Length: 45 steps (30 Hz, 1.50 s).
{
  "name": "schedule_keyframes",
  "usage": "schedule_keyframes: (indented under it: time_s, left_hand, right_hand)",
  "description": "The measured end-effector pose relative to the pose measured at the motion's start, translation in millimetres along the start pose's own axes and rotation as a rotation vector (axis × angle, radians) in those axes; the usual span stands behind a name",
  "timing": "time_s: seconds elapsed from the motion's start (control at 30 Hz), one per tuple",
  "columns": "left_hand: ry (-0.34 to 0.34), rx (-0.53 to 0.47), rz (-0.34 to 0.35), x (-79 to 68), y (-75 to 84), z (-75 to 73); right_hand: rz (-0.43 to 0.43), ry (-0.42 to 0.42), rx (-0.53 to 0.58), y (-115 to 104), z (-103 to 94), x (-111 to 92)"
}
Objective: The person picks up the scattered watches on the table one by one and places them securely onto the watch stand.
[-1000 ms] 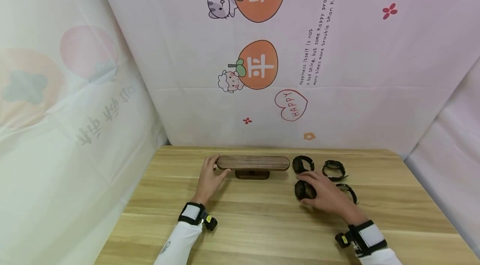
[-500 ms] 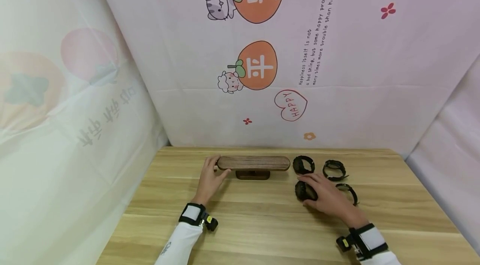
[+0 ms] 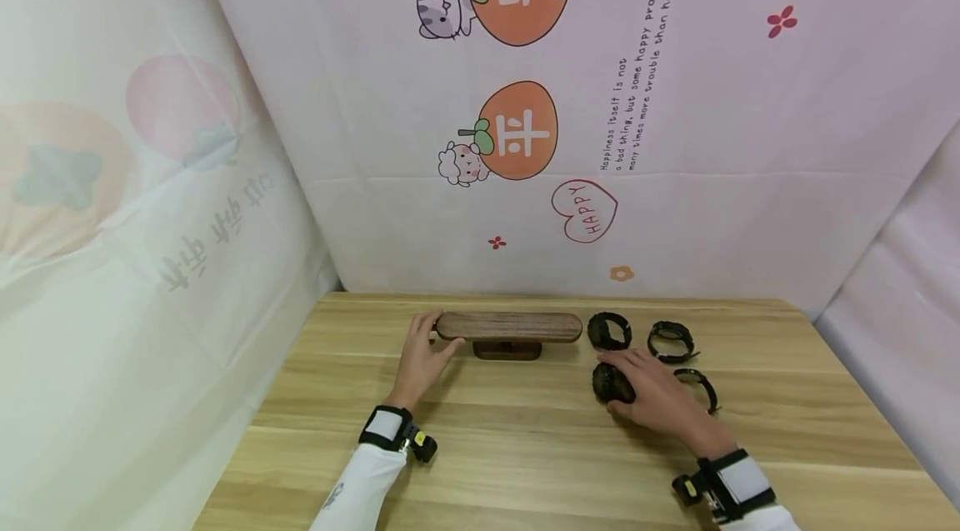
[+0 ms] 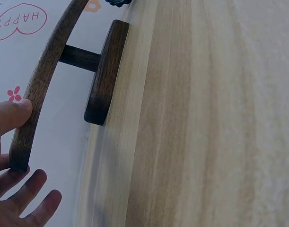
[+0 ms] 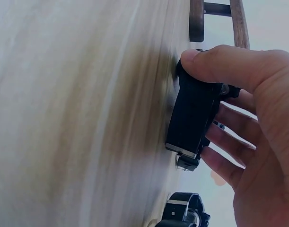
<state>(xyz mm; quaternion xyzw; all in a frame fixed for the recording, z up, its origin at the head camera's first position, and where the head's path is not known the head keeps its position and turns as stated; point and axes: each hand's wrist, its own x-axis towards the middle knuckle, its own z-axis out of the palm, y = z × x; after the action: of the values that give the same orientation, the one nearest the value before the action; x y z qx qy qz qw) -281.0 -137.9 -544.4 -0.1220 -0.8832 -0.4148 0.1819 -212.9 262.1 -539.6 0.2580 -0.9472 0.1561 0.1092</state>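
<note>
My left hand (image 3: 418,360) holds the left end of a dark wooden T-shaped stand's top bar (image 3: 510,328). In the left wrist view the thumb lies on one side of the bar (image 4: 45,71), with fingers behind its end. My right hand (image 3: 660,398) grips a black wristwatch (image 3: 609,383) low over the table, right of the stand. Seen from the right wrist, the thumb presses on the wide black strap (image 5: 194,111) and the fingers curl behind it. The palm hides part of this watch in the head view; whether it touches the table I cannot tell.
Several black watches lie at the right: one (image 3: 597,332) beside the bar's end, another (image 3: 672,358) farther right, a third (image 3: 707,386) partly behind my right hand. The stand's base (image 3: 507,351) rests on the wooden table (image 3: 510,448). A printed cloth (image 3: 405,239) hangs behind.
My right hand and the watch in it have shifted very slightly. The left hand and the stand hold still.
</note>
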Motion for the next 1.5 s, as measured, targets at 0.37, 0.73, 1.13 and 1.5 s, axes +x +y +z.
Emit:
schedule_keyframes:
  time_s: [0.37, 0.73, 1.13, 1.5]
  left_hand:
    - [-0.002, -0.001, 0.003, -0.4, 0.6, -0.8]
    - [-0.024, -0.006, -0.042, -1.0, 4.3, -1.7]
    - [-0.023, -0.012, -0.042, -0.2, 4.1, -0.3]
    - [-0.016, -0.003, -0.034, -0.3, 2.4, 0.0]
  right_hand:
    - [0.021, -0.019, -0.017, -2.2, 0.7, 2.6]
    - [0.018, 0.007, -0.003, -1.0, 2.1, 2.7]
    - [0.050, 0.012, 0.055, 0.2, 1.1, 3.5]
    - [0.100, 0.030, 0.125, -2.9, -3.4, 4.5]
